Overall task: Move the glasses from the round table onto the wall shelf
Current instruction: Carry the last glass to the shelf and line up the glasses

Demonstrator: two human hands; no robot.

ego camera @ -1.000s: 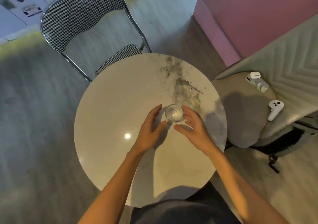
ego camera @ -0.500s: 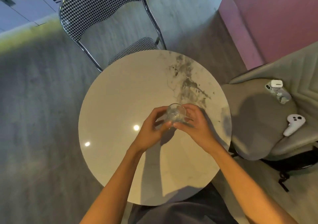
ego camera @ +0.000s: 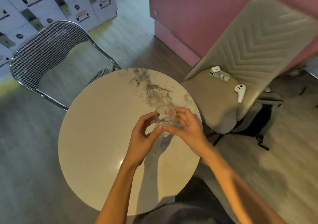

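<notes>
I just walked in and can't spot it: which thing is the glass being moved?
Find the round marble table in the middle. Over its right side, both hands, left hand and right hand, clasp a small clear glass. It is the only see-through object, and nothing else sits on that table.

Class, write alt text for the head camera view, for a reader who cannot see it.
Seen from above, a person's left hand and right hand together grip a clear glass over a round marble table. A checked metal chair stands beyond the table, and a padded grey chair on the right holds a phone and a white controller.
</notes>
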